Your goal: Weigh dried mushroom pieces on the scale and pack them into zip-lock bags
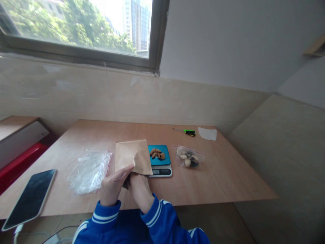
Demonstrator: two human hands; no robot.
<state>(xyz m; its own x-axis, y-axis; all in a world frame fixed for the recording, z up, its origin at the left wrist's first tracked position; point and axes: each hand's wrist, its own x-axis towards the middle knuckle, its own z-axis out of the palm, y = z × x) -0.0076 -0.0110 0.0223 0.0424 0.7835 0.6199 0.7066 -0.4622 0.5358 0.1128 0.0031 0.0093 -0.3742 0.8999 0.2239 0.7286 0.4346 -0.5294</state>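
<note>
A brown kraft paper bag (130, 152) is tilted up in front of me, its opening toward me. My left hand (113, 184) grips its near edge, with the thumb lying on the paper. My right hand (139, 186) reaches into the bag's mouth, so its fingers are hidden. Right behind the bag stands a small kitchen scale (167, 171) with a blue top, partly covered by the bag. Several brown, dried-looking pieces (157, 154) lie on the scale's plate. Its display is too small to read.
Clear zip bags (91, 171) lie to the left, near a tablet (31, 196) with a cable plugged in. On the right is a zip bag of mixed pale and dark pieces (188, 158). Farther back lie a green-and-black screwdriver (189, 132) and white paper (207, 134).
</note>
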